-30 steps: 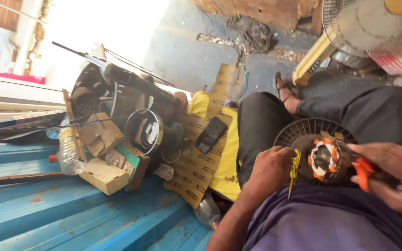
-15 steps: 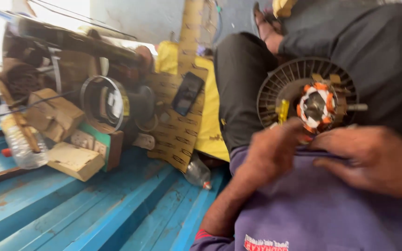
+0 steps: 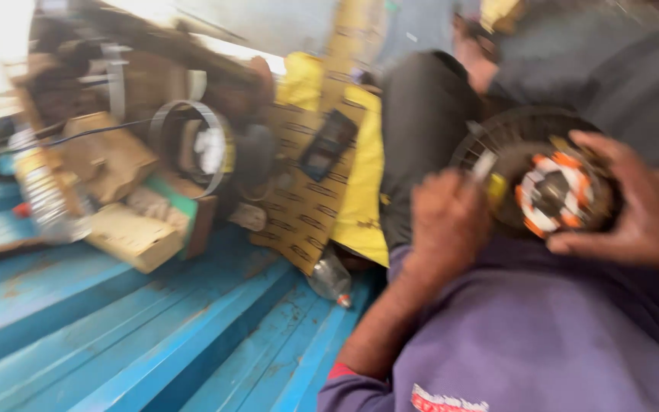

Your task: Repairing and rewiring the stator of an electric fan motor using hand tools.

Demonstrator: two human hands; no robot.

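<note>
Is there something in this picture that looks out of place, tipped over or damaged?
Yes. A clear plastic bottle lies on its side on the blue boards, half under the yellow cardboard. Beside it, boxes and parts sit in an untidy heap. The fan motor between both hands is blurred; damage cannot be judged.

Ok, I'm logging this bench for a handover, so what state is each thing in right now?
Round fan motor with orange-and-white winding: resting on the lap, gripped.
Right hand: wrapped around the motor's edge.
Left hand: closed on a yellow-handled tool, at the motor.
Clear plastic bottle: lying on its side.
</note>
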